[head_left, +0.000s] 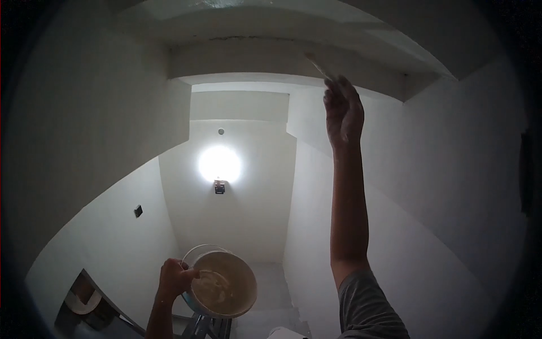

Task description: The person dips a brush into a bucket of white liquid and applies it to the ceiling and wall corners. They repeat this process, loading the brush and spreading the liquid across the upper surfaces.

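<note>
My left hand [179, 278] grips the near left rim of a bucket [243, 267], fingers closed over the edge. Pale paste [213, 287] with swirl marks lies inside the tilted bucket, whose wire handle [204, 246] stands up on the far side. High above, my right hand [343, 107] is raised at the end of an outstretched arm. Its fingers are closed on a thin pale tool [319, 66] pointing up and left; I cannot tell whether it is a brush or a putty knife. The tool overlaps the face of a ceiling beam [254, 59] in this view.
A bright lamp [220, 164] glows on the far wall. Below the bucket shows part of a metal ladder [209, 326]. A dark switch box [138, 211] is on the left wall, with an arched opening [84, 299] lower down. A dark crack runs along the beam's top edge.
</note>
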Available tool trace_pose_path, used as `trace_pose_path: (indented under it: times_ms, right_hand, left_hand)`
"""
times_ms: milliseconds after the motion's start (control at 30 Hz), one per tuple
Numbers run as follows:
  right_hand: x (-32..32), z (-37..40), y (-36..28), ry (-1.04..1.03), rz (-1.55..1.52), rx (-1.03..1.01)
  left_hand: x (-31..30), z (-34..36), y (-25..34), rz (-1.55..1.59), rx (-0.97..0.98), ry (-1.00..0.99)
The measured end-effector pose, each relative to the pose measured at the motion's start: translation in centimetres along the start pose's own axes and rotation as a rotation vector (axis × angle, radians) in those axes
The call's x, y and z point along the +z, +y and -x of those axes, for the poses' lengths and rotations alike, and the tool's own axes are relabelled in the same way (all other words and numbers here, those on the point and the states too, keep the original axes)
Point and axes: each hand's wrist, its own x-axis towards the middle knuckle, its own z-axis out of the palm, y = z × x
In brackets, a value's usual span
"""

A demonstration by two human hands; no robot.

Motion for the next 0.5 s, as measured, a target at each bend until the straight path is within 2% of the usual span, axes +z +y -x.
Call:
trace_pose_path:
  times_ms: [233,300,467,500]
  right_hand:
    - [0.6,-4.2,0.7,-0.157,0.058,-0.052]
    - [0.8,-4.4,-0.3,-0.077,0.033,-0.063]
    - [-0.4,-5.8,-2.1,-0.098,-0.019,-0.088]
    - [-0.7,-5.7,-2.7,-0.060,-0.008,-0.143]
  left_hand:
    - [0.2,0.4,0.7,-0.109,0.041,0.019]
    - [0.5,0.7,-0.2,-0.081,0.032,0.025]
    - [0.9,0.7,-0.7,0.003,0.003,0.055]
    - [0.9,0.5,-1.0,-0.036,0.018,0.049]
